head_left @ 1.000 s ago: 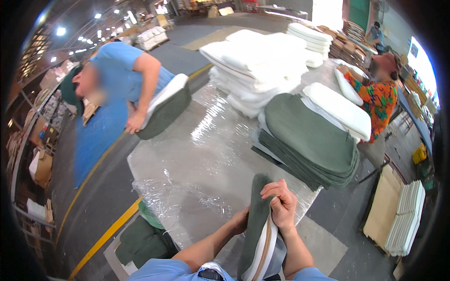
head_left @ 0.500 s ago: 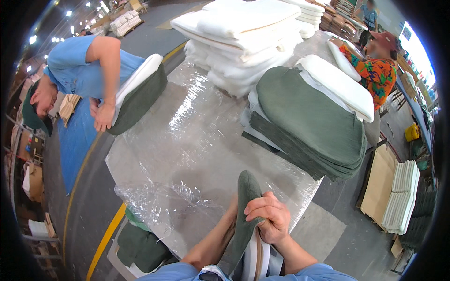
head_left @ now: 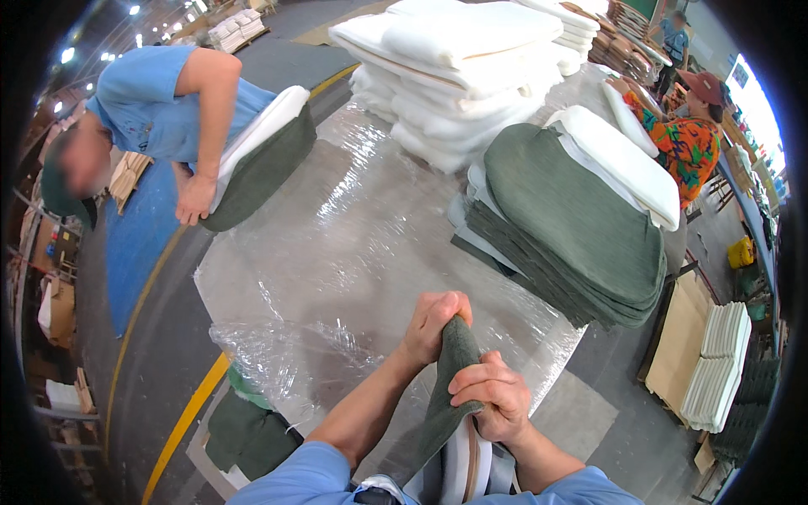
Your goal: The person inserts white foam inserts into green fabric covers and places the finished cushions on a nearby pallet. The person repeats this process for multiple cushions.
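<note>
A dark green fabric cover point(head_left: 442, 412) stands upright against my body at the table's near edge. Layered white padding point(head_left: 459, 467) with a brown middle strip shows in the cover's opening, low down. My left hand point(head_left: 438, 321) is closed on the cover's top end. Lower on the right, my right hand point(head_left: 492, 396) has its fingers curled round the cover's edge, just above the padding. The lower part of the cushion runs out of the picture.
A plastic-wrapped table point(head_left: 337, 252) bears a stack of green covers point(head_left: 572, 219), a white pad point(head_left: 619, 160) and a tall pile of white padding point(head_left: 454, 76). At left a co-worker point(head_left: 143, 109) handles another green-and-white cushion point(head_left: 265, 164); another person point(head_left: 686, 143) works at far right.
My left hand has come up from behind the cover and now grips its top end. My right hand keeps its hold. The view has shifted slightly.
</note>
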`<state>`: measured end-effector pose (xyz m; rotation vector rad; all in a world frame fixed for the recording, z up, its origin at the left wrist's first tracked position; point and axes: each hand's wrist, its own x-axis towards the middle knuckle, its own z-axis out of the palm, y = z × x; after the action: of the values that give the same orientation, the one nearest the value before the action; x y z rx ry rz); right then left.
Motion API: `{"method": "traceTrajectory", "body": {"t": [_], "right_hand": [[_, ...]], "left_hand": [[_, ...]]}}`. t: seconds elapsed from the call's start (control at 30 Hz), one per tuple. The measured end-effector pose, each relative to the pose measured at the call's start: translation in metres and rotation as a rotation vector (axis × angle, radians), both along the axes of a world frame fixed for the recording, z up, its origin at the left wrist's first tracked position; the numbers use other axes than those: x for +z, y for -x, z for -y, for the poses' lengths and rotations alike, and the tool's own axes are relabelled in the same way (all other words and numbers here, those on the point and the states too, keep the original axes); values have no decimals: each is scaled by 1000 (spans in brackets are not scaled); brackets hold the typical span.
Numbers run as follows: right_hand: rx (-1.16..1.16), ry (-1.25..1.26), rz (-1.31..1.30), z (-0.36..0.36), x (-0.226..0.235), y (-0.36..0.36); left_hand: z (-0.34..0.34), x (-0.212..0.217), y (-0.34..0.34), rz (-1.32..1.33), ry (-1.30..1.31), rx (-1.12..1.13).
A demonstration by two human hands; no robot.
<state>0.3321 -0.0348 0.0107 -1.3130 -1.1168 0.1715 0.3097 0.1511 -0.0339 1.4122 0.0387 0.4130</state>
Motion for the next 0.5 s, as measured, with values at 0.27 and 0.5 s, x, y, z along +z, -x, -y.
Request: {"method": "traceTrajectory", "body": {"t": [0.27,0.5], "right_hand": [[34,-43,-26,2,-3,5],[-166,91,-153,1,-31,-31]], "left_hand": [[22,43,33,50,-134,102],[84,13,64,-52,531,239]]}}
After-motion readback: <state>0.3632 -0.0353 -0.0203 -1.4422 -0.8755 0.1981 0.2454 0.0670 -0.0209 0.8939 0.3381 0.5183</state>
